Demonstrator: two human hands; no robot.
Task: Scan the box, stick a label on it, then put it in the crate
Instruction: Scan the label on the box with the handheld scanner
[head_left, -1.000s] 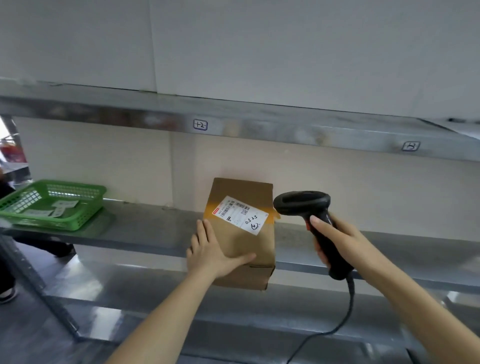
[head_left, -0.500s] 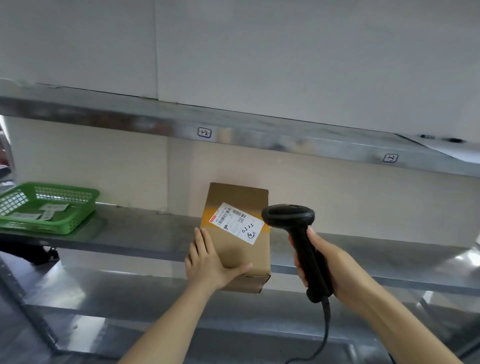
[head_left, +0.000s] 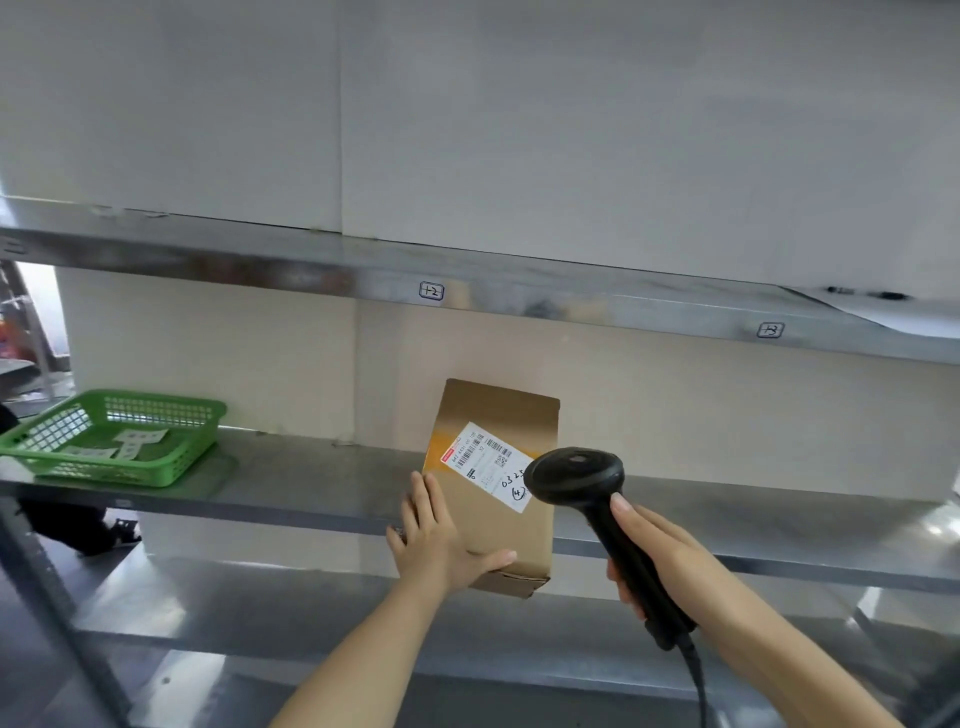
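A brown cardboard box (head_left: 498, 519) is held upright in front of the metal shelf edge, gripped at its lower left corner by my left hand (head_left: 436, 545). A white barcode label (head_left: 485, 465) with handwriting is stuck at a slant on its front face. My right hand (head_left: 660, 558) grips the handle of a black corded barcode scanner (head_left: 576, 475), whose head sits just right of the label and covers its right edge.
A green plastic basket (head_left: 171, 462) holding several small white labels stands on the steel shelf (head_left: 311, 483) at the left. Another shelf runs overhead with tags marked on it, and a lower shelf lies beneath. The scanner's cable hangs down at the lower right.
The scanner has moved left and closer to the box until its head overlaps the label's right edge. My left hand keeps the same hold on the box.
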